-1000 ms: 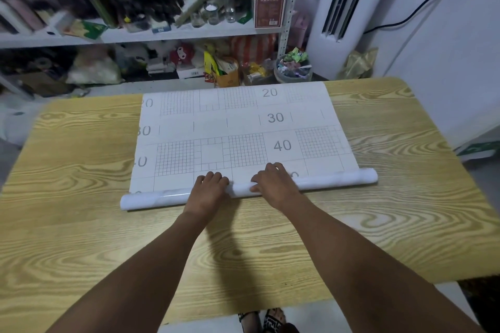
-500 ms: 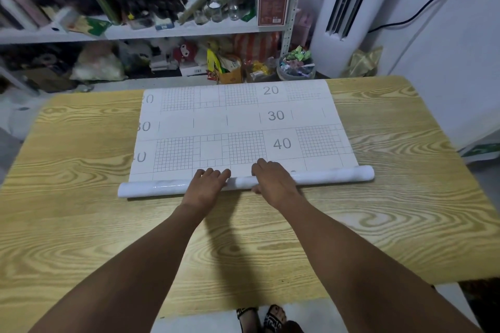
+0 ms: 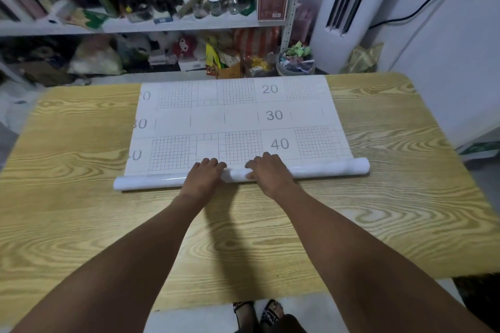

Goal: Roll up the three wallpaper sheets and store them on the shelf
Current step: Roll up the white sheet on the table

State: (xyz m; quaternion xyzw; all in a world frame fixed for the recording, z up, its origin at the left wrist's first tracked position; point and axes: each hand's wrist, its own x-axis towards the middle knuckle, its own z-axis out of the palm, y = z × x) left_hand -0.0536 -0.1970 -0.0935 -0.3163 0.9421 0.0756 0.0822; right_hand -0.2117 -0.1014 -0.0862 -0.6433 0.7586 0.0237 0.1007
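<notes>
A white wallpaper sheet [image 3: 232, 116] with grey grids and the numbers 20, 30 and 40 lies flat on the wooden table [image 3: 81, 211]. Its near end is wound into a white roll [image 3: 324, 170] running left to right. My left hand [image 3: 203, 176] and my right hand [image 3: 267, 173] press on the middle of the roll, fingers curled over its top. Only this one sheet is in view. The white metal shelf [image 3: 176, 25] stands beyond the table's far edge.
The shelf is crowded with bottles, jars, a brown box [image 3: 273, 0] and bags on its lower level. A white standing air conditioner [image 3: 349, 8] is at the back right, beside a white wall. My feet [image 3: 259, 313] show below the table's near edge.
Both hands have pushed the roll a little farther from me, so the roll is thicker and less of the sheet below the 40 lies flat.
</notes>
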